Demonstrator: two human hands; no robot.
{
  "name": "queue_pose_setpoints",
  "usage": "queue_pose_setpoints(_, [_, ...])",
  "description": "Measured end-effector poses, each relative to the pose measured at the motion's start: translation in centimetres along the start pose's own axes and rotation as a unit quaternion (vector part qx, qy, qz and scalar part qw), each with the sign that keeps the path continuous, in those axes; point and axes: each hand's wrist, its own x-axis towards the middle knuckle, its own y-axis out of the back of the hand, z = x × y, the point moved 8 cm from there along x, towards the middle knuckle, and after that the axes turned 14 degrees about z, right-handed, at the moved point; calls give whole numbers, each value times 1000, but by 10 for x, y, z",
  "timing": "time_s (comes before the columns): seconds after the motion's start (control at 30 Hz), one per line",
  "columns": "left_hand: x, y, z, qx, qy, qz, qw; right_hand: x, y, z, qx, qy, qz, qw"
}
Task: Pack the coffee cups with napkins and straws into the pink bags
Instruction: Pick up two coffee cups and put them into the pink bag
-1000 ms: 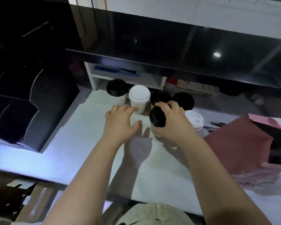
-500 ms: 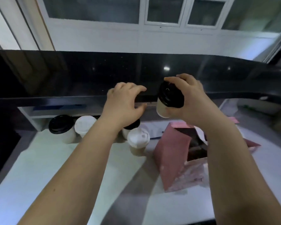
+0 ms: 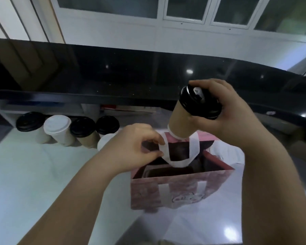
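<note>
A pink paper bag [image 3: 180, 191] stands open on the white counter, right of centre. My right hand [image 3: 224, 114] grips a brown coffee cup with a black lid [image 3: 184, 121] by its lid, tilted, just above the bag's mouth. My left hand [image 3: 131, 149] pinches the bag's white handle [image 3: 177, 161] at its left side, above the opening. The bag's inside is dark; what it holds cannot be made out.
Several more cups [image 3: 60, 129] with black or white lids stand in a row at the back left of the white counter [image 3: 42, 174], against a low shelf. A black raised countertop [image 3: 113, 73] runs across behind them, with windows above.
My right hand has carried the cup from the row over to the bag and lowered it toward the opening. My left hand has come down from the air and taken hold of the bag's handle.
</note>
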Motion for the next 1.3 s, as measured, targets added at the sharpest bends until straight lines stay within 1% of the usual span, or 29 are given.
queue_pose_setpoints(0.1, [3, -11, 1, 83, 20, -8, 996, 2, -5, 10, 24, 16, -34, 999])
queue_pose_setpoints(0.2, [3, -14, 4, 159, 30, -9, 987, 4, -5, 17, 52, 25, -45, 997])
queue_pose_setpoints(0.27, [-1, -18, 2, 175, 49, -25, 983, 4, -3, 19, 72, 29, -44, 996])
queue_pose_setpoints(0.37, [-6, -31, -1, 192, 48, -92, 976, -1, 1, 18, 88, 47, -53, 994])
queue_pose_setpoints(0.43, [-9, -41, -5, 231, 41, -145, 961, -8, -1, 15, 83, 51, -93, 991])
queue_pose_setpoints(0.53, [-10, -50, -9, 266, 19, -172, 948, -23, -17, 12, 17, 55, -152, 987])
queue_pose_setpoints(0.67, [-12, -54, -16, 281, 21, -178, 943, -52, -52, 11, -109, 75, -188, 973])
queue_pose_setpoints(0.73, [-16, -55, -19, 296, 20, -190, 936, -64, -66, 21, -149, 66, -201, 966])
queue_pose_setpoints(0.83, [-22, -54, -19, 293, 9, -197, 936, -73, -77, 43, -206, 27, -214, 954])
queue_pose_setpoints(1.0, [-32, -50, -15, 285, -4, -193, 939, -78, -75, 77, -345, -18, -243, 906])
queue_pose_setpoints(1.07, [-34, -44, -15, 286, -6, -181, 941, -79, -75, 82, -391, -23, -251, 885])
queue_pose_setpoints(1.1, [-35, -42, -16, 283, -6, -176, 943, -79, -79, 81, -405, -15, -251, 879])
queue_pose_setpoints(1.17, [-38, -39, -16, 276, -4, -173, 945, -80, -93, 70, -402, 14, -248, 881])
queue_pose_setpoints(1.23, [-39, -38, -15, 271, -6, -178, 946, -83, -111, 56, -366, 47, -255, 894])
queue_pose_setpoints(1.3, [-40, -39, -14, 270, -8, -180, 946, -90, -126, 46, -320, 59, -272, 905])
